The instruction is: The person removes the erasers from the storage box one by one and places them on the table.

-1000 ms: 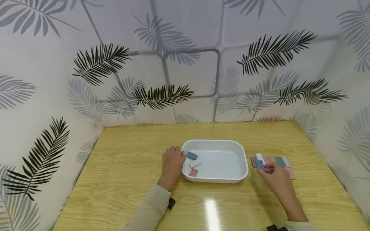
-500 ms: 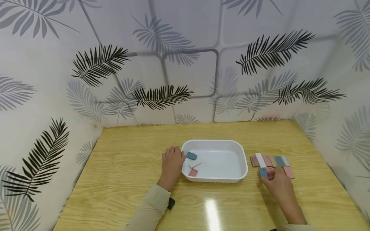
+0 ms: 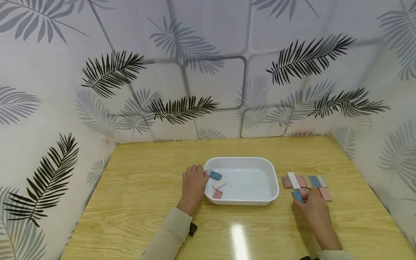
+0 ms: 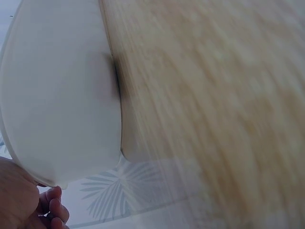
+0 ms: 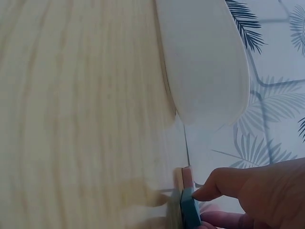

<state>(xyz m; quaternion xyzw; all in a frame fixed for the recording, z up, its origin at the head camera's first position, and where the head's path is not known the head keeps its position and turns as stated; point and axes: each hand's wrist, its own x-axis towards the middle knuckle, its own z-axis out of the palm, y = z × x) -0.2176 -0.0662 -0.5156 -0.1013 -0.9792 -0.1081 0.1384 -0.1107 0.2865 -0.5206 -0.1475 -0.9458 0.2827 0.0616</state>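
Observation:
A white plastic tub (image 3: 242,203) stands in the middle of the table. My left hand (image 3: 194,184) grips its left rim; in the left wrist view the fingertips curl at the tub's edge. At the right, my right hand (image 3: 314,211) pinches a small flat blue block (image 3: 297,196), the thumb on its near face in the right wrist view. This block lies at the left end of a front row of small flat blocks. Partly hidden by the fingers is a pink block (image 3: 303,191) beside it. A white block (image 3: 293,180) lies just behind.
Inside the tub, near its left end, lie a blue piece (image 3: 215,175), a white piece (image 3: 219,185) and a pink piece (image 3: 217,194). More pink, blue and pale blocks (image 3: 314,181) form the back row. Leaf-patterned cloth (image 3: 208,72) rises behind the wooden table (image 3: 146,173).
My right hand has brought the blue block toward me, from over the white block down to the front row. The left hand and the tub have stayed put.

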